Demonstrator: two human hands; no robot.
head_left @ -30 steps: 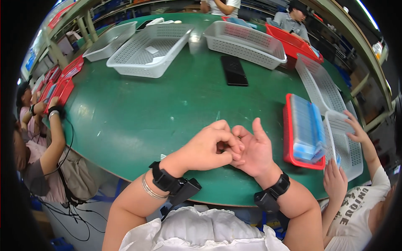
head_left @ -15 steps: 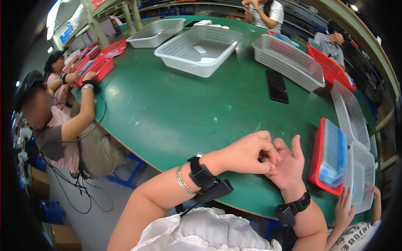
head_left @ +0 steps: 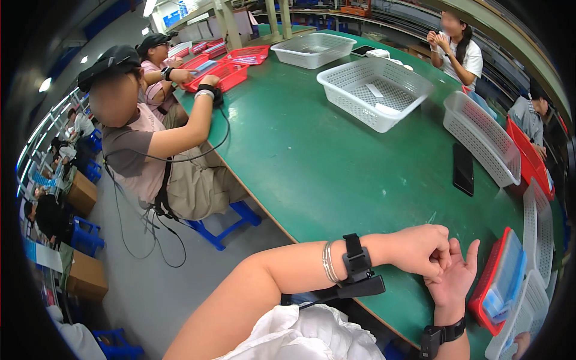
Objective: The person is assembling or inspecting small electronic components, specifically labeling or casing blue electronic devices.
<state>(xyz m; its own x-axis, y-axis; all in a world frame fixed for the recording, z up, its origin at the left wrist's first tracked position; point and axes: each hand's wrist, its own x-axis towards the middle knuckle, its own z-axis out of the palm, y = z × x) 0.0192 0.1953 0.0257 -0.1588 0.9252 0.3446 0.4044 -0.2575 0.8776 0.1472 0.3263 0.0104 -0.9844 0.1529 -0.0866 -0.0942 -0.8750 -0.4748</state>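
My left hand [head_left: 420,251] is closed in a pinch, its fingertips meeting at the fingers of my right hand. Anything held in that pinch is hidden or too small to make out. Palm up beside it, my right hand [head_left: 454,282] is open with its thumb stretched out; its other fingers are partly covered by the left hand. Both wrists wear black straps with small black boxes. To the right of my right hand stands a red basket [head_left: 478,305] with a blue-and-clear flat pack [head_left: 507,279] in it.
Under my hands lies the green table [head_left: 312,162]. White perforated baskets stand at its far side [head_left: 375,117] and along the right [head_left: 480,138]. A black phone [head_left: 462,170] lies near the right baskets. At the left edge, people work over red trays [head_left: 231,77]; a cable [head_left: 201,157] hangs there.
The view has swung to the left, so the table and baskets sit farther right in the picture. My hands keep nearly the same pose together.
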